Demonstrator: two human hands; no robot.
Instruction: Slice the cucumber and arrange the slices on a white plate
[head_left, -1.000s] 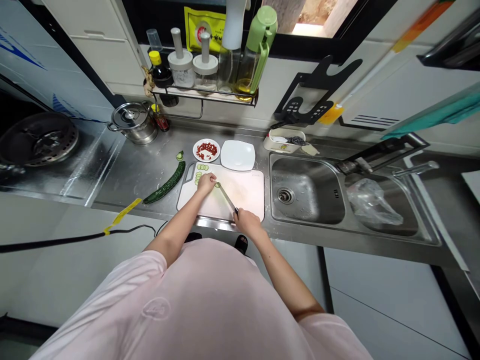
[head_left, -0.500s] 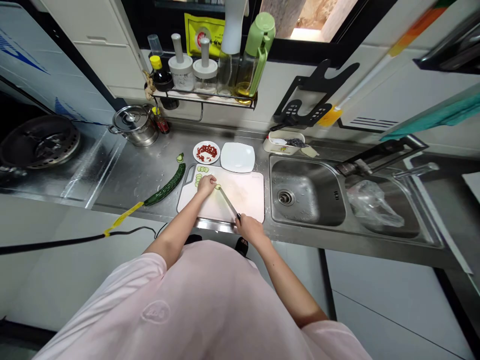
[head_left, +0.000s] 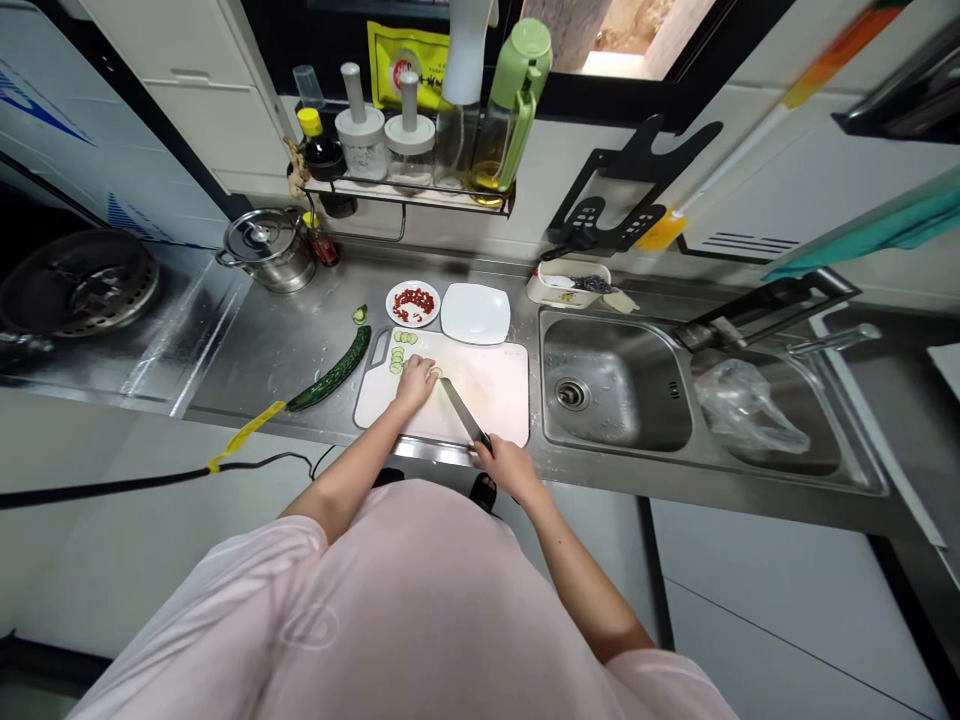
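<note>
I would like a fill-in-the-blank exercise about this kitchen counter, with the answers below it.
The right hand grips a black-handled ____.
The chopped pieces on the small round white plate are ____.
The long dark green cucumber lies to the ____ of the white rectangular cutting board.

Missing words: knife; red; left.

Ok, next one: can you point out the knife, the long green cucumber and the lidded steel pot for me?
Knife (head_left: 463, 408): head view, middle of the blade.
Long green cucumber (head_left: 331, 381): head view, middle of its length.
Lidded steel pot (head_left: 290, 270): head view, side wall.
</note>
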